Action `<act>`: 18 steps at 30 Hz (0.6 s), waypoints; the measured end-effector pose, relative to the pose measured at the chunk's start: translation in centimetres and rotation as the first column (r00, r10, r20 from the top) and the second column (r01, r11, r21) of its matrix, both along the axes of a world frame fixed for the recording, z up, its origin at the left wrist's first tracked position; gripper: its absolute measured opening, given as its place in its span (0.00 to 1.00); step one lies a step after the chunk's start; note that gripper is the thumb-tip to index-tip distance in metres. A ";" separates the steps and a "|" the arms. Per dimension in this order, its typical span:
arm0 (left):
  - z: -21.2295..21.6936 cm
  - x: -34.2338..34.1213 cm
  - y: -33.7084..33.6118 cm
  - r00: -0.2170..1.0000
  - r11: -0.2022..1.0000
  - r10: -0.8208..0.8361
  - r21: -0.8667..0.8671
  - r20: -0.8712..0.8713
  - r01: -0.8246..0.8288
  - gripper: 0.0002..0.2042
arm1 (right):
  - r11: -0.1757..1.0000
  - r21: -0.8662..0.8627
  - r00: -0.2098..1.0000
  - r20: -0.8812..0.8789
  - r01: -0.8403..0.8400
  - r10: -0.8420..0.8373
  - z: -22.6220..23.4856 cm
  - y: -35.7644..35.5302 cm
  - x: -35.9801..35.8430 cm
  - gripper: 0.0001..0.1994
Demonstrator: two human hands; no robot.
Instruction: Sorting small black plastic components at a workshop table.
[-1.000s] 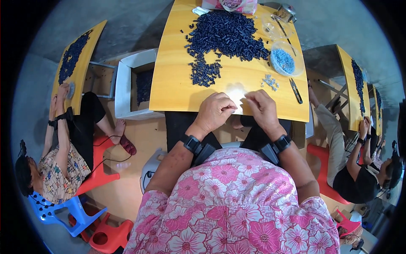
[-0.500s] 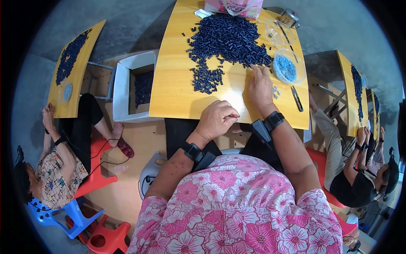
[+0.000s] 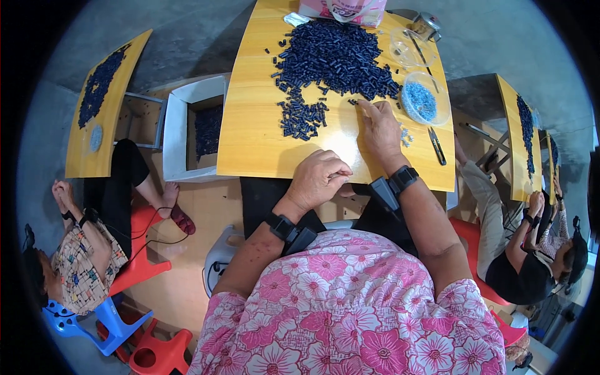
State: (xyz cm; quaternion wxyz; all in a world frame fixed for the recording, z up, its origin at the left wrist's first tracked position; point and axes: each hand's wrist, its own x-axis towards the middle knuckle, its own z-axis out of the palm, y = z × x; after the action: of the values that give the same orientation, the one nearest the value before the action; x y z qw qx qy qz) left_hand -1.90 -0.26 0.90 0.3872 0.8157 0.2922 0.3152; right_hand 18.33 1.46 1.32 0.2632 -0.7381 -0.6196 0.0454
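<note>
A large heap of short dark blue tube-shaped pieces (image 3: 328, 53) covers the far part of the yellow table (image 3: 262, 150), with a smaller pile (image 3: 301, 119) nearer me. My right hand (image 3: 381, 128) rests over the table just below the heap, its fingers bent together at one small dark tube (image 3: 353, 101). My left hand (image 3: 320, 178) is closed in a pinch at the table's near edge; what its fingertips hold is hidden. To the right of my right hand stands a clear round tub (image 3: 425, 103) of small light blue pieces. A few loose pale bits (image 3: 406, 136) lie below it.
Black thread snips (image 3: 437, 147) lie at the right edge. An open clear container (image 3: 412, 49), a metal cup (image 3: 426, 27) and a pink bag (image 3: 344, 9) stand at the back. Left of the table is a white box (image 3: 177, 125) holding dark pieces. People work at tables on both sides.
My right hand has shifted slightly left and its fingers now meet a dark tube apart from the heap. My left hand stays closed in nearly the same place.
</note>
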 end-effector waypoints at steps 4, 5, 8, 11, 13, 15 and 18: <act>0.1 0.0 0.0 1.000 1.000 0.002 0.011 0.005 -0.002 0.02 | 1.000 0.000 0.999 -0.034 0.010 -0.010 -0.3 -0.1 0.0 0.17; 0.1 0.0 0.0 1.000 1.000 0.002 0.009 0.006 -0.002 0.02 | 1.000 -0.002 0.999 -0.034 0.010 -0.010 -0.4 -0.1 0.1 0.17; 0.0 0.1 0.1 1.000 1.000 0.006 0.008 0.006 -0.006 0.02 | 0.999 0.040 0.999 -0.041 0.007 -0.005 -0.7 -0.1 0.2 0.16; 0.0 0.0 0.1 1.000 1.000 0.008 0.009 -0.005 -0.008 0.02 | 0.996 0.079 0.996 -0.071 -0.042 0.048 -0.3 0.0 -0.3 0.16; 0.0 -0.1 0.1 1.000 1.000 0.002 -0.016 0.000 -0.002 0.04 | 0.998 0.045 0.993 -0.104 -0.048 0.053 0.6 0.0 -1.2 0.12; 0.0 -0.1 0.1 1.000 1.000 0.000 -0.022 0.010 0.000 0.04 | 0.997 0.045 0.993 -0.092 -0.066 0.070 0.5 0.3 -1.3 0.12; 0.0 0.0 0.1 1.000 1.000 -0.004 -0.026 0.023 0.005 0.04 | 0.989 0.077 0.989 -0.064 -0.128 0.133 0.2 0.7 -1.5 0.11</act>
State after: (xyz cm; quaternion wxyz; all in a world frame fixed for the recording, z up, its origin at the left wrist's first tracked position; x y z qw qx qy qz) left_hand -1.93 -0.13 0.93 0.4020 0.8075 0.2901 0.3197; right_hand 16.78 2.13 1.53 0.3076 -0.6839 -0.6583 0.0656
